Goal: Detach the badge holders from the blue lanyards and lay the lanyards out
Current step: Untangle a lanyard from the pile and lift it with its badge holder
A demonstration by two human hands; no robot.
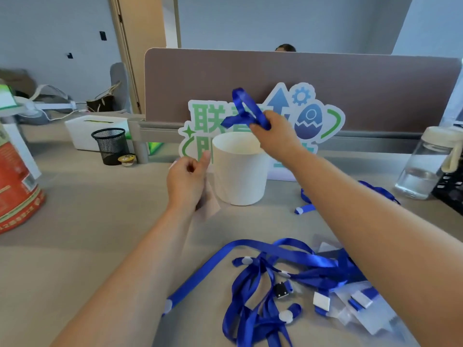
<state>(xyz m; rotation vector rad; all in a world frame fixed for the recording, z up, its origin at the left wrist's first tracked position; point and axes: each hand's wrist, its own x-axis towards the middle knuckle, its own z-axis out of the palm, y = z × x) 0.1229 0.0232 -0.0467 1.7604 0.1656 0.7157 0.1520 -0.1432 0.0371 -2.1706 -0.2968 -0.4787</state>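
A person's right hand (276, 136) is raised above a white ribbed cylindrical cup (239, 169) on the beige tabletop (100, 221), its grip pinched shut on a bunched blue ribbon lanyard (244, 111). The lanyard loops up and out toward 11 o'clock from the fingers, clear of the cup's rim, with a short tail hanging at 9 o'clock of the grip.

The left hand (186, 181) sits at 9 o'clock of the cup, just beside its wall, fingers curled with the thumb up. A clear, faintly pinkish plastic badge holder (209, 202) shows beneath the palm at about 5 o'clock of the hand, and the grip appears closed on it.

At 6 o'clock of the cup, near the lower edge of the view, a tangled heap of blue ribbon lanyards with white round fasteners (265, 296) lies on the tabletop. Clear plastic badge holders with white clips (360, 309) lie at 3 o'clock of that heap, partly under the right forearm. Another blue lanyard (307, 207) lies flat at 4 o'clock of the cup, well apart from both hands.

Behind the cup, a green-and-blue cut-out sign (313, 116) leans against a brown desk divider (375, 83). A clear water bottle (426, 166) stands at 3 o'clock and a black mesh pen pot (110, 146) at 9 o'clock.
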